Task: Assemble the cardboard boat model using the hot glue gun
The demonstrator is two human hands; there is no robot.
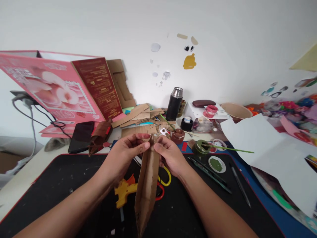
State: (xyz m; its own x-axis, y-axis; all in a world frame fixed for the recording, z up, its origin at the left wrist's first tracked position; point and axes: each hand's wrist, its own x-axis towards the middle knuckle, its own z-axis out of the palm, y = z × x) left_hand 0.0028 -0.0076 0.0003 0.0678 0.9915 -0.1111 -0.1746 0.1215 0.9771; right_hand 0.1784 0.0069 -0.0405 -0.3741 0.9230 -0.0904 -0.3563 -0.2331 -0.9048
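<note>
One long cardboard strip [148, 178] is standing nearly upright over the middle of the tabletop, its lower end running toward the camera. Two bare hands are holding it. The left hand [126, 153] and the right hand [169, 155] are each pinching its top edge, both grips clenched on the card, thumbs nearly meeting.

Directly beneath it, one yellow glue gun [123, 191] and two scissor handle loops [168, 177], one yellow and one red, are lying on one black mat [61, 185].

Just beyond the hands, one brown jar [178, 136] and one green jar [200, 147] are sitting side by side, one green stem [230, 149] resting across the latter. Two dark pens [209, 172] are lying to the right.

Farther back, one black flask [174, 104] is standing by the wall. One pink box [54, 89] is leaning at left and one white sheet [267, 148] is spreading at right.
</note>
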